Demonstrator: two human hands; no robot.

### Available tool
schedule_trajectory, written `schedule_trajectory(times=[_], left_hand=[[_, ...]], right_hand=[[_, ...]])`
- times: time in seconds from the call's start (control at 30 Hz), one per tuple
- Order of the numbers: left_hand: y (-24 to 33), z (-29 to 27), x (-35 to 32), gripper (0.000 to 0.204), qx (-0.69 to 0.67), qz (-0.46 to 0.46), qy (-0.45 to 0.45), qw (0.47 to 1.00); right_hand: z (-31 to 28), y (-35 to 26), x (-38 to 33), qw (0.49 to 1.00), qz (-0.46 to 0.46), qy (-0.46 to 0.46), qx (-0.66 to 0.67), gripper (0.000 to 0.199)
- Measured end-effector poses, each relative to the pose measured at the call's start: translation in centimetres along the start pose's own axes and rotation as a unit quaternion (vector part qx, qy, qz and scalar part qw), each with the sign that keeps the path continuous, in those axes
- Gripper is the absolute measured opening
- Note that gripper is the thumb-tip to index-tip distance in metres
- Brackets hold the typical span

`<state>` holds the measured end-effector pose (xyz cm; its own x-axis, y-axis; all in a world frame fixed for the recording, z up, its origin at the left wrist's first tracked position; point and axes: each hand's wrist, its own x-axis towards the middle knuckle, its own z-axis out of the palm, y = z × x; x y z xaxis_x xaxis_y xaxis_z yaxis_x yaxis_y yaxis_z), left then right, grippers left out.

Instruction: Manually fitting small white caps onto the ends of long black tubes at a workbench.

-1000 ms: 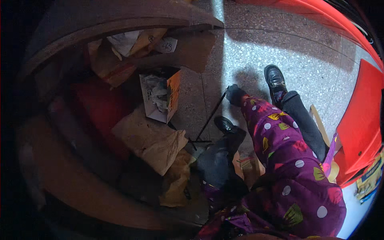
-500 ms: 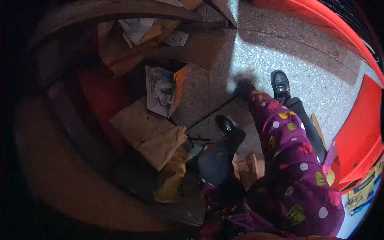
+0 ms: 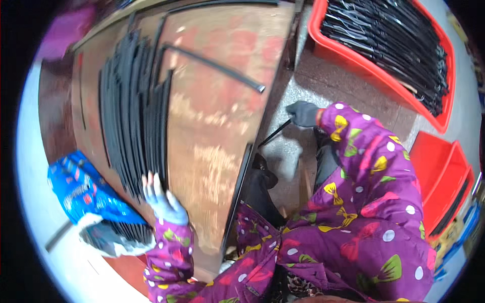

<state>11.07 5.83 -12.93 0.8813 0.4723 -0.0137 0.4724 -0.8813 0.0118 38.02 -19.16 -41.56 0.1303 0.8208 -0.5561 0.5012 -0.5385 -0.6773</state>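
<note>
My right hand (image 3: 304,113), in a dark grey glove, is closed on the end of a thin black strip (image 3: 275,133) beside the table's right edge. The strip slants down left from my fist, and its other end is hidden by the table. My left hand (image 3: 165,203), in a pale glove, lies with fingers spread on the wooden table (image 3: 212,121). It is nearest to the lower end of a bundle of long black strips (image 3: 136,106). A single black strip (image 3: 217,66) with a shiny end lies slanted at the far side of the bundle.
Left of my left hand lies a blue plastic bag (image 3: 96,189) with black strips inside its open end. A red bin (image 3: 364,65) full of black rods stands far right. Nearer on the right are red containers (image 3: 437,166). My legs are between table and containers.
The view has risen from the floor under the table to the tabletop. My right hand has come up from the floor with the strip. My left hand has come into view on the table.
</note>
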Motion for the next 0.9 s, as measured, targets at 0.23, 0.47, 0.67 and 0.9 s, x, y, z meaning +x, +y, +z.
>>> schedule_trajectory(times=[0.23,0.47,0.67,0.9], left_hand=[[-1.2,-0.8,-0.5,0.041,0.092,0.000,0.026,0.995],[6.7,-5.0,-4.9,0.030,-0.210,0.082,0.032,0.974],[9.6,-5.7,-9.9,0.036,-0.306,0.025,-0.043,0.951],[5.9,-8.2,-15.9,0.023,-0.429,-0.042,-0.236,0.871]], right_hand=[[-9.9,-8.1,-12.0,0.972,-0.040,0.162,0.166,0.014],[-19.7,-15.6,-23.2,0.949,-0.016,0.274,0.155,0.018],[-28.7,-15.5,-29.7,0.898,-0.027,0.347,0.269,0.018],[-31.7,-17.0,-29.4,0.862,-0.123,0.224,0.439,0.016]])
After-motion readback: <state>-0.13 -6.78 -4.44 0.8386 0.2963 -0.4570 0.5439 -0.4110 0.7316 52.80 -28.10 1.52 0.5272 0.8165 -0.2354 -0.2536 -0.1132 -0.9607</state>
